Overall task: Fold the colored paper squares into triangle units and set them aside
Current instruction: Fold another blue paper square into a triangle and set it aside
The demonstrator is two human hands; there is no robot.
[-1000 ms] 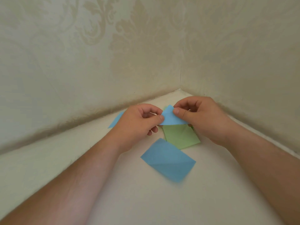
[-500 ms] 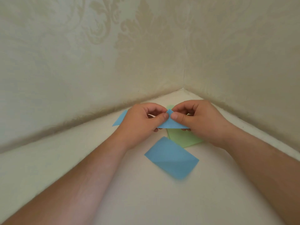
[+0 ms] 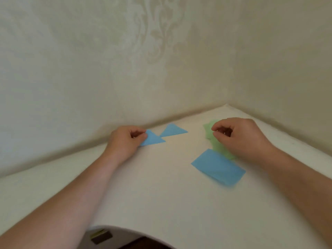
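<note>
Where the white table [image 3: 161,194] meets the two walls, my left hand [image 3: 125,141] pinches a folded blue triangle [image 3: 152,139] just beside a second blue triangle [image 3: 172,130] near the back edge. My right hand [image 3: 239,137] curls over the green paper [image 3: 209,130]; whether it grips is unclear. A blue sheet [image 3: 218,168] lies nearer, bare tabletop between. A second ago both hands held one blue piece at centre.

Soft, even, dim-warm light; no glare. Faint shadow lines the wall's base. Wide-angle bending at edges; slight motion blur throughout.
</note>
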